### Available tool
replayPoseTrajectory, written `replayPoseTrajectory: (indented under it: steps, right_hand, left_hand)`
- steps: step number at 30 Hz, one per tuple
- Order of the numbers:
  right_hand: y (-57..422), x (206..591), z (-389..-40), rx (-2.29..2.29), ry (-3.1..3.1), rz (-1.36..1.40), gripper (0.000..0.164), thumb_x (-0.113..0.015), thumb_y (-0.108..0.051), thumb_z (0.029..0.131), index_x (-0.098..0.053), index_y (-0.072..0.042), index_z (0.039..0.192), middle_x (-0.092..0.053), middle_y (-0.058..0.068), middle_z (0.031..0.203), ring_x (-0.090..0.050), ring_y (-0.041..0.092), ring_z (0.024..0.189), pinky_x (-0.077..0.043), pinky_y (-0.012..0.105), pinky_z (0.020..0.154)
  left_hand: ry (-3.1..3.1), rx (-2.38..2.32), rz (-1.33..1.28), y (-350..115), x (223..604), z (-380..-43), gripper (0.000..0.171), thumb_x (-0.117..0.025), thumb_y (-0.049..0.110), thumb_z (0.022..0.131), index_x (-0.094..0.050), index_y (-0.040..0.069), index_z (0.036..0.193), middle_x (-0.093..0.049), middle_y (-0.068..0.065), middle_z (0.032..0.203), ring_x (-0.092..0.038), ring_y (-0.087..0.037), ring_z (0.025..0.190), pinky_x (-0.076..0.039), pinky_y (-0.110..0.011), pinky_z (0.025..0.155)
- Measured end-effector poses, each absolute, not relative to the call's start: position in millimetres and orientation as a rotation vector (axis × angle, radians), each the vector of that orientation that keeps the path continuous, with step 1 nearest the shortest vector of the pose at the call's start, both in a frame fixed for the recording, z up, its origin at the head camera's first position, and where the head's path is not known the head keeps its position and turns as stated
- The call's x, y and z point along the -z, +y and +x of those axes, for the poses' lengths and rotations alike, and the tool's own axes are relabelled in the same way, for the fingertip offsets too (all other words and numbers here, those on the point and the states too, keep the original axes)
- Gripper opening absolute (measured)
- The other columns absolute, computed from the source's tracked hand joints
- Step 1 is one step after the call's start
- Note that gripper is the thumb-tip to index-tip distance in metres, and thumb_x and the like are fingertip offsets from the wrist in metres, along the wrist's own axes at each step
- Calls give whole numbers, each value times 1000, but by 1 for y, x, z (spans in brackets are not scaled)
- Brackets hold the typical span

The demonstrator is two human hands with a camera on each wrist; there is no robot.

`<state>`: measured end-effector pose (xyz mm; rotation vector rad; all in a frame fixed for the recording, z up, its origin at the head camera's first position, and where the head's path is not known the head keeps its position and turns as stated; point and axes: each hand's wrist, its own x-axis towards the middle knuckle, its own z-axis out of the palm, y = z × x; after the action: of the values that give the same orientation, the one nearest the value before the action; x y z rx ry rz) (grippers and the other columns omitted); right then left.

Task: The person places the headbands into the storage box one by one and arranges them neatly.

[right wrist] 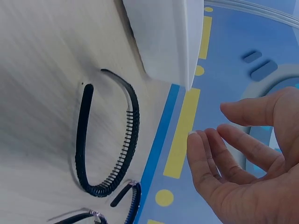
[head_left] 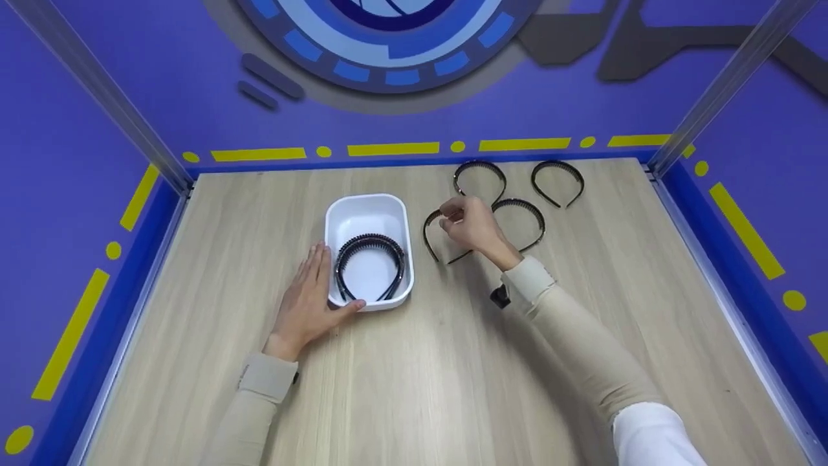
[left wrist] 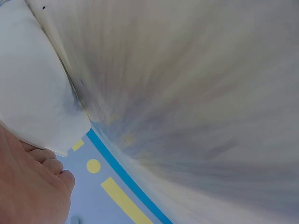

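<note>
One box point(head_left: 365, 217) here! Stacked headbands point(head_left: 370, 240) inside it, too overlapped to count; four loose headbands point(head_left: 541, 220) to its right; one left hand point(head_left: 306, 307) against it, one right hand point(head_left: 477, 225) rightward, one table point(head_left: 401, 382) beneath!

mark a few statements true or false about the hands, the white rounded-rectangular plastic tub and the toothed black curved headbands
1. The white rounded-rectangular plastic tub stands on the pale wood-grain table. True.
2. The left hand is clear of the tub. False: the left hand touches its side.
3. Toothed black curved headbands lie inside the tub. True.
4. The right hand holds a headband. False: the right wrist view shows it holding nothing.
5. In the head view, the loose headbands lie left of the tub. False: they lie right of it.
</note>
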<state>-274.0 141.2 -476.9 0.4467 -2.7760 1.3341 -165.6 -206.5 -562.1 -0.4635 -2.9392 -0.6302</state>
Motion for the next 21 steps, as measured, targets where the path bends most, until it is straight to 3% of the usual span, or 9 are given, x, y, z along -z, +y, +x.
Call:
replayPoseTrajectory:
  steps: [15,21]
  right_hand:
    - [166,476,-274,-1299,-2768,362,20,-74,-2,92,-79,5,110,-80,21,104,-79,36,95,-66,49,86]
    - [173,478,-274,-1324,-2760,350,23,-73,0,92,-77,8,113,-79,26,109,-78,39,99,-66,51,88]
  left_hand:
    - [-2922,638,-469,-206,562,-165,128,-70,75,88,-14,-6,168,-16,-27,176,-14,-38,166,-15,-47,137]
    - [-2924,650,-466,-207,563,-165,128,-70,75,88,-12,-5,169,-13,-25,177,-12,-38,166,-14,-49,137]
